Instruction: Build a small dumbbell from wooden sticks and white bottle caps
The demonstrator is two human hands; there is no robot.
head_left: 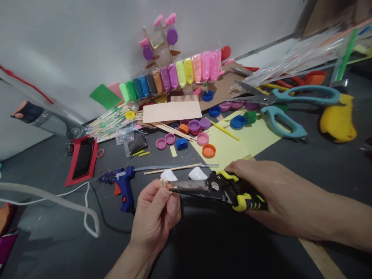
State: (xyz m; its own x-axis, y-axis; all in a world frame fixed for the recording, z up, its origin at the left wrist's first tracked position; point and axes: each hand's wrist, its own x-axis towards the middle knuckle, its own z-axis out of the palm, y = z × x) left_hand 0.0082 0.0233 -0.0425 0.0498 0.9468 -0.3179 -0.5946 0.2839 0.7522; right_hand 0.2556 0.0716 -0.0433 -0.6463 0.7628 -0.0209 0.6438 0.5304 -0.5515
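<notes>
My left hand [157,211] is closed, pinching small pale wooden stick pieces [164,183] between thumb and fingers. In my right hand [279,193] is a pair of black-and-yellow snips [223,188], gripped round the handles. The blades point left and their tips reach the wooden pieces at my left fingertips; whether they touch the wood is hard to tell. Just behind the blades lie two white caps, a left one [168,175] and a right one [198,173]. Beyond these rests a thin wooden stick [174,169] beside a clear glue stick.
A blue glue gun [125,190] with a cord lies left. Behind are coloured bottle caps [194,124], clay packets [168,77], wooden sticks [107,118] and yellow paper [247,143]. Blue-handled scissors [308,95] and a yellow tool [338,120] sit right. A bottle [55,122] and phone [84,157] stand left.
</notes>
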